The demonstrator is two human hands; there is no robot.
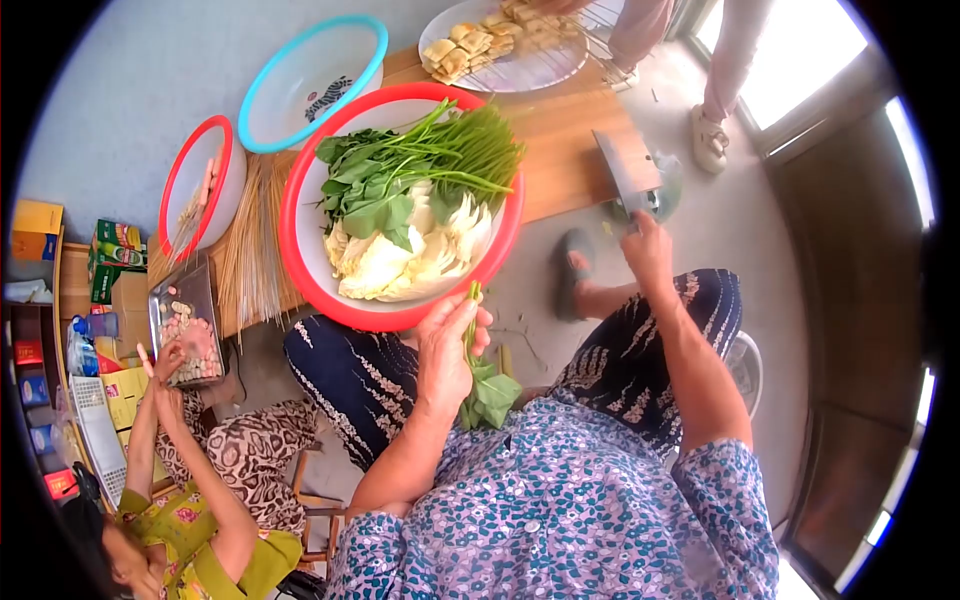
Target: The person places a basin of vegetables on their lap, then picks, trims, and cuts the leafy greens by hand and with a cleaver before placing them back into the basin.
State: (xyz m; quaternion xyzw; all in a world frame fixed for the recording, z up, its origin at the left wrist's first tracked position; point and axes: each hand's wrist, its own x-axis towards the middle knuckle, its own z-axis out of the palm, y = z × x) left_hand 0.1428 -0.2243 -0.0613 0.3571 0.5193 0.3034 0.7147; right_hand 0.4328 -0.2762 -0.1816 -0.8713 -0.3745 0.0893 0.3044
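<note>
My left hand (445, 355) is closed around the stems of a small bunch of leafy greens (490, 396), whose leaves hang down in front of my shirt. Gripped by its handle in my right hand (648, 252) is a cleaver (622, 172), its broad blade pointing up and away past the table's edge. Just beyond my left hand stands a big red-rimmed basin (297, 255). It holds long-stemmed greens (455, 150) and pale torn cabbage (405, 262).
A blue-rimmed basin (262, 100), a smaller red-rimmed basin (168, 190) and bundled skewers (255, 240) lie on the wooden table (560, 150). At left, a seated person (200, 500) handles food over a metal tray (158, 325). Someone stands by a plate of skewered pieces (545, 72).
</note>
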